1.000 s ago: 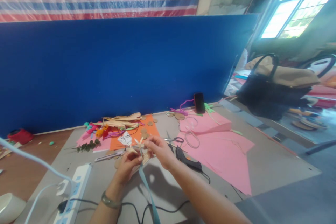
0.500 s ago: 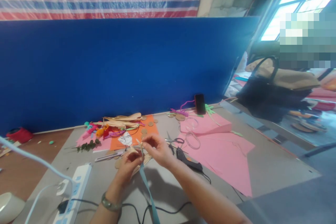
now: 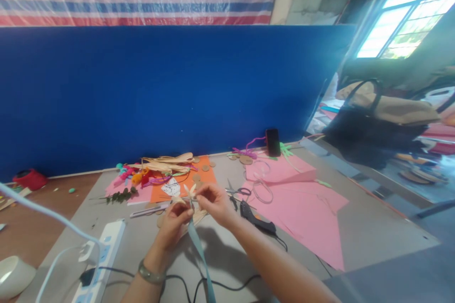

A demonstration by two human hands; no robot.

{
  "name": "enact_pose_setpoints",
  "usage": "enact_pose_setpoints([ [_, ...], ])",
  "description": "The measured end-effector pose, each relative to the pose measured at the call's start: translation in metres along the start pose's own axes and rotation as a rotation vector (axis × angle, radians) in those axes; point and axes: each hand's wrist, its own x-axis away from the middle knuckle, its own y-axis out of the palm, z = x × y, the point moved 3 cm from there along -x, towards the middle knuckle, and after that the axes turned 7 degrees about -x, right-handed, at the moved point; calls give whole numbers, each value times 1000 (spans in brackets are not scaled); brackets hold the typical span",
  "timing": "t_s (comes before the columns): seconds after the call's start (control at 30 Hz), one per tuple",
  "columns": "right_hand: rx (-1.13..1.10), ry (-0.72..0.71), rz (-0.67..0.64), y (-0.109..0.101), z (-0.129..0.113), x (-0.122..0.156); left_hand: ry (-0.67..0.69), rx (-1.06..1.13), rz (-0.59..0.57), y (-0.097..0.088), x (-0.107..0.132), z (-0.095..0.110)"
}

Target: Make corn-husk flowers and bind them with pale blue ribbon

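Note:
A small flower shape with pale cream petals (image 3: 191, 190) stands upright between my two hands. My left hand (image 3: 175, 222) pinches its base, where a strip of blue-green ribbon (image 3: 199, 244) is gathered and hangs down towards the table's near edge. My right hand (image 3: 217, 204) is closed at the fingertips beside the petals; what sits between those fingertips is too small to make out. Behind the hands lies an orange sheet (image 3: 156, 192) with a white patterned scrap (image 3: 172, 187). Pale tan strips (image 3: 203, 215) lie partly hidden under the hands.
Right of my hands are scissors (image 3: 242, 191), a black glue gun (image 3: 256, 219) and pink sheets (image 3: 302, 213). A white power strip (image 3: 106, 248) with cables lies at left. A phone (image 3: 272, 143) leans on the blue partition (image 3: 159, 90); a leafy sprig (image 3: 122, 195) lies left.
My right fingertips have shifted slightly right, off the petals, so the cream petals now show more openly. My left hand keeps its pinch. The whole view has shifted a little.

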Motion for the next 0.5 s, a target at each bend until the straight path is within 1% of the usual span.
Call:
enact_pose_setpoints([
  [0.13,-101,68,48,0,4,-11,11,-80,6,3,1,1],
  [0.23,-88,97,104,-4,10,-15,24,-105,28,6,3,9],
  [0.3,-23,122,125,-8,15,-12,31,-115,51,7,5,17],
  [0.37,116,160,76,-11,22,-6,45,-113,76,9,6,24],
  [0.43,278,208,-18,-12,29,2,53,-97,109,11,6,29],
  [0.5,365,255,-75,-10,36,9,40,-77,142,14,5,31],
])
